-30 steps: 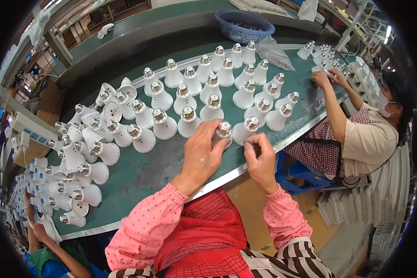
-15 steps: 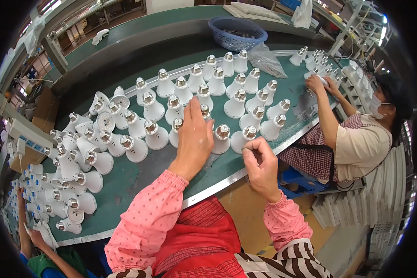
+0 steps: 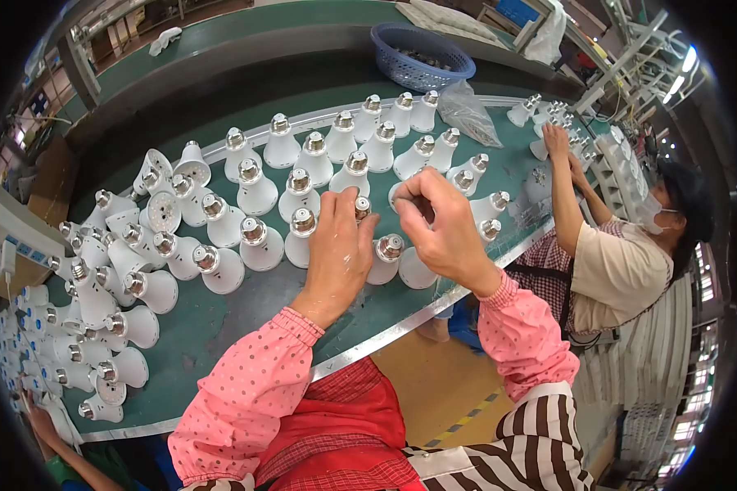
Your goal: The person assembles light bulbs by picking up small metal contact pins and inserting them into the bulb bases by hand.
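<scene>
My left hand [image 3: 337, 250] is closed around a white LED light bulb; its silver screw cap [image 3: 362, 208] shows between my thumb and fingers. My right hand [image 3: 444, 225] hovers just to the right, thumb and index finger pinched together; whatever they hold is hidden or too small to name. Beneath that hand, a white bulb [image 3: 416, 270] is partly covered. A capped bulb [image 3: 385, 260] stands between my two hands. Rows of similar bulbs [image 3: 262, 245] stand cap-up on the green tabletop [image 3: 303, 307] around my hands.
Many bulbs lie heaped at left [image 3: 131, 327]. A blue basket [image 3: 422, 69] of small dark parts and a clear plastic bag [image 3: 469, 114] are at the back. On the right, a masked co-worker [image 3: 622, 245] handles bulbs; another person's hand [image 3: 45, 425] is at lower left.
My right hand has risen from near the table's front edge and moved inward over the bulbs, still pinched. My left hand stays at its bulb. The view has shifted slightly.
</scene>
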Demonstrator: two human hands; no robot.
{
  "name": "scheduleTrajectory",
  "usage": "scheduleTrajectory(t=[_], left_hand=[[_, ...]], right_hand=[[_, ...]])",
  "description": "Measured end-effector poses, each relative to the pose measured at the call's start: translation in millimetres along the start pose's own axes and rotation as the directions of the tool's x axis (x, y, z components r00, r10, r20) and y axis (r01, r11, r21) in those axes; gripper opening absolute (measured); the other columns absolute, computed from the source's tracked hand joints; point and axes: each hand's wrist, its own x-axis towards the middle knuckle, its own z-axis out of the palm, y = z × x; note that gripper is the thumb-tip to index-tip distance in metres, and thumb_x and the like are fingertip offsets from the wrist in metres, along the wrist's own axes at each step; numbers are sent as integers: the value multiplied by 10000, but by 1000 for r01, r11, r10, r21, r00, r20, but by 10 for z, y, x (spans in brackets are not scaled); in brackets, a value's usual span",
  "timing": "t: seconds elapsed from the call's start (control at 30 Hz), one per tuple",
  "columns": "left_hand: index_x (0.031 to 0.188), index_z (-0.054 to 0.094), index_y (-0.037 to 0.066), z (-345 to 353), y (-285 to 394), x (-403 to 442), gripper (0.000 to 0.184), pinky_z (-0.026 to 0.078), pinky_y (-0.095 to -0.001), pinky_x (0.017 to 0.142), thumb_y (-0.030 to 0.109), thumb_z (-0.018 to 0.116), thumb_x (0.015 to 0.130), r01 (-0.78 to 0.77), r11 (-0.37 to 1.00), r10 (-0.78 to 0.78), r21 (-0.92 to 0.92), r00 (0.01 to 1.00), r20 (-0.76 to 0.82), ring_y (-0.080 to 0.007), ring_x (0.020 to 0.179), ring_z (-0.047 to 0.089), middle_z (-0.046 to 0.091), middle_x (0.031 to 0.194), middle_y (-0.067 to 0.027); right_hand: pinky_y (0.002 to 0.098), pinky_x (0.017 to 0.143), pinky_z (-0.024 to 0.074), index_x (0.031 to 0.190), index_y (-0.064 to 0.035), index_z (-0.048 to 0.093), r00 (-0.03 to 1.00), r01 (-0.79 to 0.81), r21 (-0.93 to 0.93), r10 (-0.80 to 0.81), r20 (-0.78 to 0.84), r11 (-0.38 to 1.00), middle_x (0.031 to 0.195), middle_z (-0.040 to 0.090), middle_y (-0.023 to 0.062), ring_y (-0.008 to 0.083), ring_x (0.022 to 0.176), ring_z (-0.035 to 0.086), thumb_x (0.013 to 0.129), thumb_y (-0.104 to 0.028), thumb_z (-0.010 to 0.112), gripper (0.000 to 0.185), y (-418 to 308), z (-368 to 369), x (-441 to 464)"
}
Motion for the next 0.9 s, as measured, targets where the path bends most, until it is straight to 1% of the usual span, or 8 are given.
scheduleTrajectory(t=[0.1,0.13,0.2,0.23,0.43,0.6,0.8,0.9], left_hand=[[1319,548,-38,34,-66,31,374,510,-436,799,46,655,970,7,1000,-7,11,1000,-1,-387,939,634,576,1093,-207],[1324,542,-39,39,-80,37,372,507,-439,804,41,644,975,8,1000,-8,16,1000,-1,-391,946,628,575,1090,-209],[1304,519,-37,14,-66,44,357,506,-490,811,54,639,980,44,999,-43,-10,998,48,-430,981,618,556,1114,-214],[1294,508,-36,-1,-53,50,351,506,-515,814,60,636,982,62,998,-60,-21,996,72,-450,999,613,546,1127,-217],[1278,508,-49,-20,-38,54,340,507,-526,817,44,633,976,54,998,-52,-25,996,77,-463,1011,610,547,1136,-225],[1306,503,-51,-25,-42,47,360,506,-527,826,33,625,979,76,996,-70,-56,993,91,-467,1025,606,544,1152,-230],[1333,496,-51,-23,-53,6,375,505,-531,852,26,614,986,84,991,-77,-107,994,71,-476,1049,601,551,1178,-244],[1335,496,-48,-16,-51,-1,374,507,-535,857,31,613,990,104,987,-95,-120,993,76,-476,1052,602,556,1182,-246]], right_hand=[[320,618,467,949,9,605,987,155,-109,-151,46,982,865,591,84,182,682,584,908,33,664,76,115,91,125],[359,640,480,948,4,597,984,174,-150,-165,70,973,875,591,106,240,722,599,893,26,670,94,115,110,147],[437,685,507,948,-4,582,975,212,-229,-189,118,950,897,591,150,356,803,630,864,12,682,132,111,139,184],[442,690,507,951,-7,581,971,225,-239,-199,129,944,898,586,151,360,809,626,864,6,686,137,120,152,202],[457,701,512,953,-13,576,947,303,-319,-248,202,898,927,574,156,370,827,618,865,-17,691,145,170,204,285],[458,716,521,949,-7,571,916,379,-367,-288,278,850,943,573,160,373,860,620,850,-36,700,165,140,183,341],[452,749,533,931,5,574,836,509,-349,-354,419,787,953,583,169,366,892,620,792,-25,695,187,90,106,501],[450,746,534,913,10,586,776,591,-368,-381,503,718,960,594,168,354,894,625,744,-28,707,211,65,84,575]])
